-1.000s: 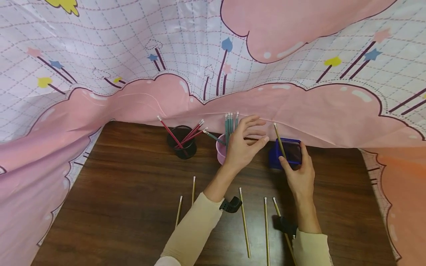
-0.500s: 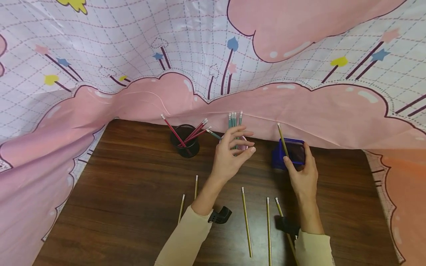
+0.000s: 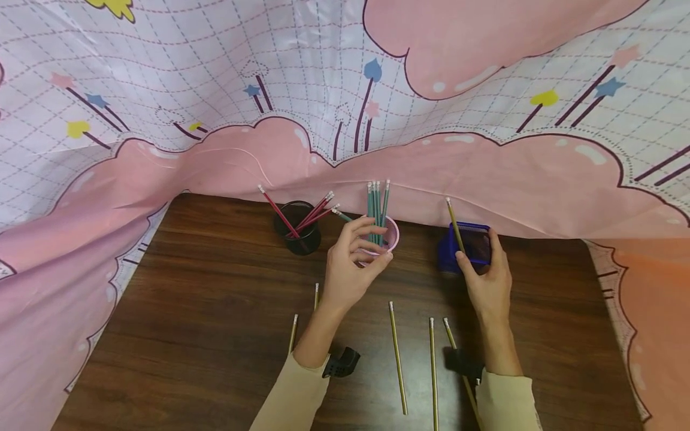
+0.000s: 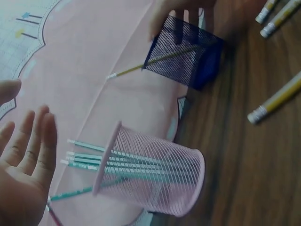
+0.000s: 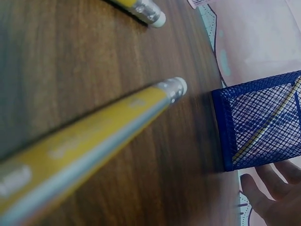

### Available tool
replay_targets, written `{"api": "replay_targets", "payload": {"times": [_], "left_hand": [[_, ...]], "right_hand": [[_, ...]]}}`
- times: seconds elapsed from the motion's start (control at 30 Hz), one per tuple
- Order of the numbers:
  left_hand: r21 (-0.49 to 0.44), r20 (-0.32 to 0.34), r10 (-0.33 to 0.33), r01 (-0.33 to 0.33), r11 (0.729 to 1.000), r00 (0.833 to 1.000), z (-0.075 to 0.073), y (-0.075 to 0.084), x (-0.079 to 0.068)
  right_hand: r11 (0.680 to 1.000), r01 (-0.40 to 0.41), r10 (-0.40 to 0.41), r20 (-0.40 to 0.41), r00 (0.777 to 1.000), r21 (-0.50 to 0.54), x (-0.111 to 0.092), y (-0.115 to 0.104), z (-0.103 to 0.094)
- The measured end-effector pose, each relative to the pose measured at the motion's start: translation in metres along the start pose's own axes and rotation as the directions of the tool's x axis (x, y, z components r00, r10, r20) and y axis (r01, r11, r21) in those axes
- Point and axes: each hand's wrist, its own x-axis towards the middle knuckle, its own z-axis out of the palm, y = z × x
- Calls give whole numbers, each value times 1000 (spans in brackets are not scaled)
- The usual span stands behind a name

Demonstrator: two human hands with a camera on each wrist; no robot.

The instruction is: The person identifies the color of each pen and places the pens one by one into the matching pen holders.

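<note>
My left hand (image 3: 347, 266), fingers apart and relaxed, is in front of a round pink mesh pencil cup (image 3: 396, 239); the left wrist view shows a gap between the hand (image 4: 28, 165) and the cup (image 4: 155, 174). Several teal pencils (image 3: 374, 206) stand in this cup. On the right, my right hand (image 3: 490, 287) holds a square blue mesh pencil holder (image 3: 446, 254), thumb at its front left and fingers along its right side. A single gold pencil (image 3: 454, 221) leans inside it, its eraser end up.
Left of the pink cup stands a black mesh cup (image 3: 304, 245) with several red pencils (image 3: 280, 212). Several gold pencils (image 3: 398, 356) lie apart on the dark wooden table (image 3: 215, 311). A pink patterned cloth (image 3: 431, 173) hangs behind the table.
My left hand has moved left and toward me, from the right of the pink cup to its front, uncovering more of it. My right hand stays at the blue holder.
</note>
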Motion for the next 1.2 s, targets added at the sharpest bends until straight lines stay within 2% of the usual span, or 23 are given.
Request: {"api": "replay_targets", "payload": {"times": [0.13, 0.47, 0.83, 1.2], "left_hand": [[30, -22, -8, 9, 1000, 1000, -11, -4, -10], [5, -84, -60, 61, 998, 995, -37, -5, -25], [67, -116, -100, 108, 992, 988, -53, -13, -42], [88, -134, -87, 99, 991, 987, -64, -16, -51]], "right_hand": [[1000, 1, -1, -2, 1000, 0, 0, 1, 1], [1000, -11, 11, 11, 1000, 2, 1, 4, 1], [1000, -18, 18, 12, 1000, 22, 0, 2, 0], [999, -17, 16, 24, 1000, 32, 0, 3, 0]]}}
